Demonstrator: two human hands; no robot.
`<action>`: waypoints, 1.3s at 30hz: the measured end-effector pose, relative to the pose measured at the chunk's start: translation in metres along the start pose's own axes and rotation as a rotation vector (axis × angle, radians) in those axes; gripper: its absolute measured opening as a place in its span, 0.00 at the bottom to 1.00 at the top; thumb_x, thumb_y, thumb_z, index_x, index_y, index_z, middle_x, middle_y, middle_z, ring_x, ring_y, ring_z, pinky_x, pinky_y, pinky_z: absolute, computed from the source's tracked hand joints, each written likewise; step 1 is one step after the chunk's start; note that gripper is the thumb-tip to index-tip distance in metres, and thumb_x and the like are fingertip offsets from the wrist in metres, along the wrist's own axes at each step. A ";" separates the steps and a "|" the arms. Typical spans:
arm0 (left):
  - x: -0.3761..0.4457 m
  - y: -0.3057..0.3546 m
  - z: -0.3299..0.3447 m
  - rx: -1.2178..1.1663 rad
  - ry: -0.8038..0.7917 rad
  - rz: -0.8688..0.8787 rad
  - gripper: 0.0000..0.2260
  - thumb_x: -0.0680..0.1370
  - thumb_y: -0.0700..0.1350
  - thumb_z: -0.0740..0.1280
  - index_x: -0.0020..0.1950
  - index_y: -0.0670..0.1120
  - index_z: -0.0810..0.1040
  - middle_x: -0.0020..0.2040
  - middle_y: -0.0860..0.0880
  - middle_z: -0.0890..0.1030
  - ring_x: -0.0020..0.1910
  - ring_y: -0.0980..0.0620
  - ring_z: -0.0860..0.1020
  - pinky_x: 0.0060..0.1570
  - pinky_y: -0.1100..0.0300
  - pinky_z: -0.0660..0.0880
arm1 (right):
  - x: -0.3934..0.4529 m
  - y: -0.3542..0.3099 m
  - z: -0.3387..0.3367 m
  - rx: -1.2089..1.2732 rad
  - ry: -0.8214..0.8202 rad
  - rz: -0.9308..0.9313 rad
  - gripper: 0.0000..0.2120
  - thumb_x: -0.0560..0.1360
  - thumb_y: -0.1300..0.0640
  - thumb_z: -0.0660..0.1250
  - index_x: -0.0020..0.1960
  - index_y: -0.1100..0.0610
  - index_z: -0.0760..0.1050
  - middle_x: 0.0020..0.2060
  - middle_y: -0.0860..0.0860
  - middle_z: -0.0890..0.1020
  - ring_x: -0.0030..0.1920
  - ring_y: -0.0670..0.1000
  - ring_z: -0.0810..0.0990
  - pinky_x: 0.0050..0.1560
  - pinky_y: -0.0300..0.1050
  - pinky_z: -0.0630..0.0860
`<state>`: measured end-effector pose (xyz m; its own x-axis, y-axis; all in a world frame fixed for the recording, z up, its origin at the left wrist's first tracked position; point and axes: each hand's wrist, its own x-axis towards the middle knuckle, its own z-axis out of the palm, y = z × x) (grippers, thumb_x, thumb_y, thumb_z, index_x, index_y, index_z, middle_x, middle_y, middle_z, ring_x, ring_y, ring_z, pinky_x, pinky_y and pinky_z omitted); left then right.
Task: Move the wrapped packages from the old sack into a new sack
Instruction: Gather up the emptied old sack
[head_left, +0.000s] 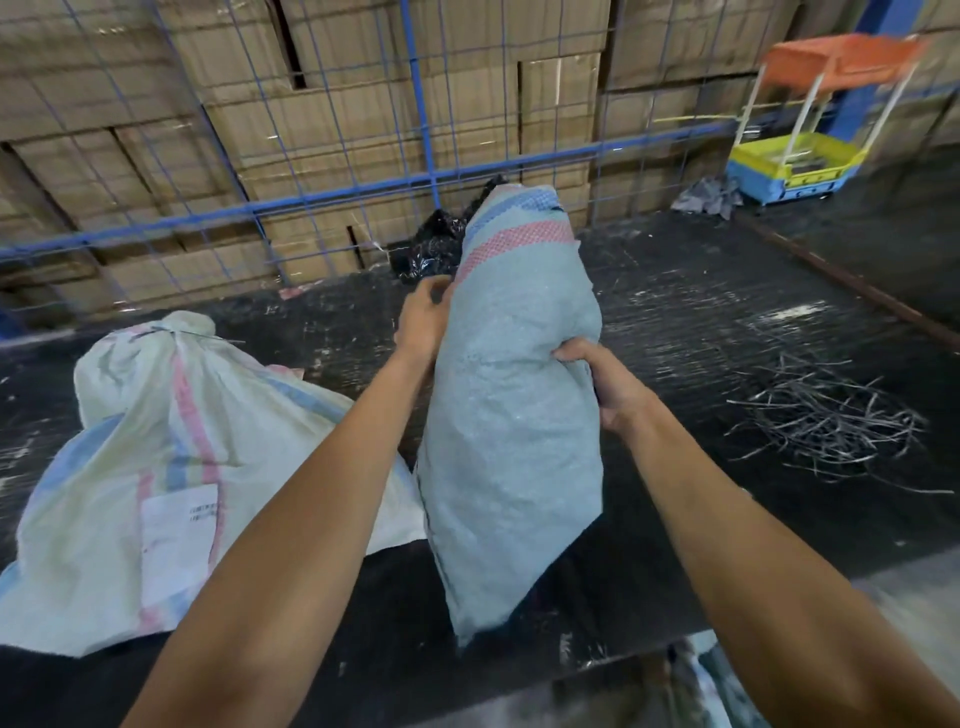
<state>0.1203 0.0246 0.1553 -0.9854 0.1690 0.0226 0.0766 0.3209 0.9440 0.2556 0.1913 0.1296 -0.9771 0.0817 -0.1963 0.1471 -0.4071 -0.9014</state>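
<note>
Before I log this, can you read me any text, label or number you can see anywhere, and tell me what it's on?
White paper label on the tied white sack: a few lines of small dark print, too blurred to read.
Grey-green sack held in both hands: no print visible, only red and blue woven stripes.
Cardboard boxes behind the blue wire fence: no markings legible.
Nothing else carries readable text.

No text can be read anywhere: a white paper label (179, 540) is stuck on the tied striped sack (156, 467) at the left, and faint dark printed lines are seen near its upper edge, but they are too small and blurred to be made out.
</note>
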 end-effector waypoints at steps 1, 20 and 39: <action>-0.001 0.001 -0.005 0.086 0.084 -0.003 0.12 0.83 0.51 0.61 0.58 0.45 0.76 0.56 0.45 0.80 0.54 0.46 0.77 0.53 0.53 0.72 | 0.002 -0.003 0.003 -0.059 0.053 -0.109 0.33 0.61 0.61 0.72 0.67 0.59 0.73 0.58 0.56 0.82 0.58 0.57 0.81 0.59 0.54 0.76; -0.194 -0.088 -0.057 -1.045 -0.475 -0.446 0.14 0.75 0.55 0.68 0.50 0.48 0.87 0.53 0.46 0.85 0.53 0.45 0.83 0.58 0.49 0.76 | -0.138 0.090 0.076 -0.047 0.234 0.008 0.10 0.70 0.58 0.59 0.45 0.57 0.77 0.37 0.51 0.83 0.41 0.52 0.82 0.44 0.45 0.77; -0.259 -0.050 0.059 -0.414 -0.748 -0.274 0.29 0.74 0.60 0.70 0.72 0.54 0.71 0.59 0.50 0.83 0.55 0.53 0.83 0.49 0.57 0.81 | -0.244 0.121 -0.075 -0.259 0.529 0.249 0.08 0.66 0.55 0.61 0.44 0.55 0.72 0.38 0.59 0.75 0.42 0.58 0.75 0.46 0.49 0.70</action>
<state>0.3808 0.0197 0.0828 -0.5930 0.7452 -0.3049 -0.3501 0.1024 0.9311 0.5236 0.1900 0.0400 -0.7109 0.4779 -0.5159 0.4565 -0.2444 -0.8555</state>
